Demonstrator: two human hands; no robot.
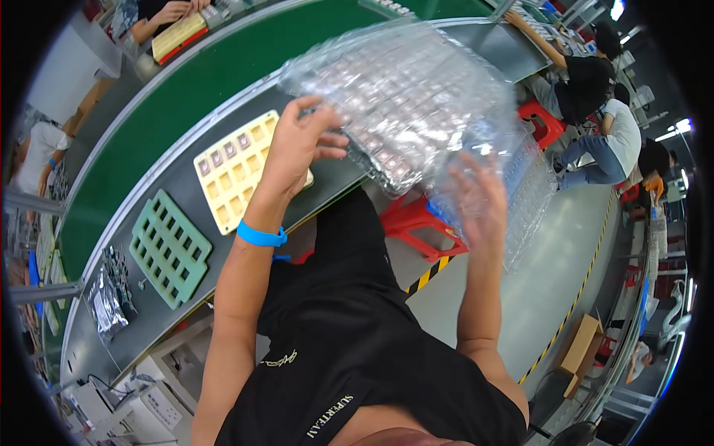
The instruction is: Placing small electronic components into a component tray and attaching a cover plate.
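My left hand [306, 141] is raised over the bench, fingers spread and curved, with nothing visible in them. Just past its fingertips is a clear plastic blister tray [416, 89], blurred and glossy, with rows of small brownish square parts showing through. To the right, my right hand [480, 197] is smeared by motion; its fingers look stretched apart beside the loose clear plastic, and whether they touch it is unclear. Partly behind my left hand lies a cream tray [222, 187] with square pockets, several of which hold small square parts. A green slotted tray [171, 249] sits nearer the left.
A silvery bag [109, 308] and small dark parts lie on the bench's left end. Beyond runs a green conveyor belt [141, 104]. More clear trays [532, 201] stand over a red stool [424, 230]. Other people work across the belt and at right. An open carton [584, 346] is on the floor.
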